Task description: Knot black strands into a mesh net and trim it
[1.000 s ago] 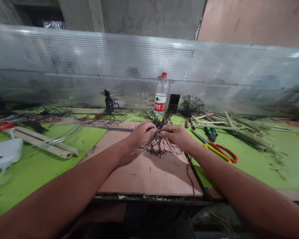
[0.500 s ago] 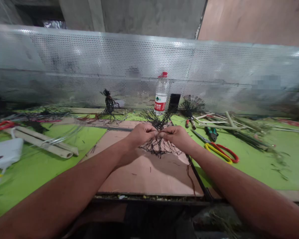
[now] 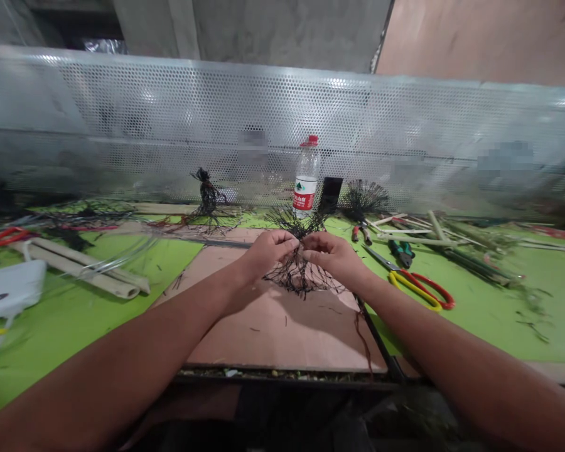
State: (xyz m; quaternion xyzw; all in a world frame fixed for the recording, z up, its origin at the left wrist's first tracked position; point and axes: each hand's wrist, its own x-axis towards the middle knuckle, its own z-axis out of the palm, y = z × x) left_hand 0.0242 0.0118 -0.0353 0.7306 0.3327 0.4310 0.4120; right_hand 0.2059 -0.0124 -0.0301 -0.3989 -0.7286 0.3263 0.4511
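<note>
The left hand (image 3: pixel 268 252) pinches the narrow waist of a black, wiry, hourglass-shaped strand bundle (image 3: pixel 299 271); the right hand (image 3: pixel 335 257) curls narrowly there, grip unclear. The step looks like gathering or binding that waist; next probably calls for keeping it tight. The bundle is just nearer than the clear, red-capped plastic bottle (image 3: pixel 304 188), axis seemingly upright, bushy end up, netlike skirt down; red-and-yellow-handled metal scissors (image 3: pixel 399 274) lie right of the bottle, nearer
</note>
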